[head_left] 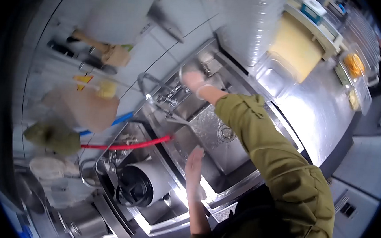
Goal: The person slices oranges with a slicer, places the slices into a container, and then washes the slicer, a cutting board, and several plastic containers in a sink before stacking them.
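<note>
My right hand (193, 80), smeared by motion, reaches over the far end of a steel sink (217, 145). It is close to metal fittings (206, 68) there, and I cannot make out whether it touches or holds anything. A pale band circles that wrist. Above the sink's near left rim, my left hand (193, 170) is held with its fingers stretched out and nothing visible in it. Between the hands stands a chrome faucet (170, 99), its spout reaching over the basin. A round drain (226, 133) shows in the basin floor.
A second sink on the left holds a large pale bucket (157, 185) with dark contents. A red handle (140, 144) extends toward the first sink. Stacked clear containers (247, 30), a yellow cutting board (293, 44) and a tub of orange food (354, 65) stand on the right counter (314, 112).
</note>
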Action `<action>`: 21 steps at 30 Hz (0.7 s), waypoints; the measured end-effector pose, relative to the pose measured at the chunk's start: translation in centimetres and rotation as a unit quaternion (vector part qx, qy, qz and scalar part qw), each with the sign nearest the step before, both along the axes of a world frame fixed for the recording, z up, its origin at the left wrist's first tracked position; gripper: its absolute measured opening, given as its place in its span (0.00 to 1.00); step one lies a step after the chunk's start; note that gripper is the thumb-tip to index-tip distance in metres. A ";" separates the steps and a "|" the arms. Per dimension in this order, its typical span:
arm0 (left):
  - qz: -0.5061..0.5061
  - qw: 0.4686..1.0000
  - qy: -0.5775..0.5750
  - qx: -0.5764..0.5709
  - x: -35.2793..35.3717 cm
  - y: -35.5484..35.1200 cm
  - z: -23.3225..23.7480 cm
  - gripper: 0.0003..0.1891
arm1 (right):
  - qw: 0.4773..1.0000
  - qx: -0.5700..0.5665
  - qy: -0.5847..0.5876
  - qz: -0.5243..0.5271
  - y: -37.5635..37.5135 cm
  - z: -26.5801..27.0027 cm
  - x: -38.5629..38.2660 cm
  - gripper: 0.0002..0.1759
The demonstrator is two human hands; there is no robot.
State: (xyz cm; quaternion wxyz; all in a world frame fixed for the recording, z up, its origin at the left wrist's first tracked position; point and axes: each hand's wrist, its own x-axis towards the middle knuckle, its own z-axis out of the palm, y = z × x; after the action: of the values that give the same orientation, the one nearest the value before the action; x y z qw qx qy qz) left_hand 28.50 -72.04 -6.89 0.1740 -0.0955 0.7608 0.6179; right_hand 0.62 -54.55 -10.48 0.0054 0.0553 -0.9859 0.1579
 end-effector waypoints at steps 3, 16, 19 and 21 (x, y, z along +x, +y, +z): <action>-0.004 0.979 0.021 -0.201 2.1 -1.9 -0.8 0.22 | 0.999 -0.022 0.035 0.017 0.6 -0.5 -1.2 0.08; -0.203 0.947 0.042 -0.244 -2.1 8.4 5.0 0.23 | 0.883 -0.464 -0.058 0.052 13.4 3.4 31.7 0.14; -0.165 0.984 0.053 0.042 -4.4 15.5 0.1 0.33 | 0.849 -0.451 -0.073 -0.265 21.2 3.9 40.9 0.15; -0.145 0.985 -0.046 0.082 -5.9 21.7 2.3 0.44 | 0.771 -0.488 -0.022 -0.408 25.5 6.1 45.4 0.16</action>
State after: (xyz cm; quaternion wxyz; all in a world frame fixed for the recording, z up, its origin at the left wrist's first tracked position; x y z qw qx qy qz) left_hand 22.61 -50.35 -4.61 0.3038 0.0015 0.7046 0.6413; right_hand 45.97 -29.06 -4.41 0.0737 -0.3654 -0.7061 0.6021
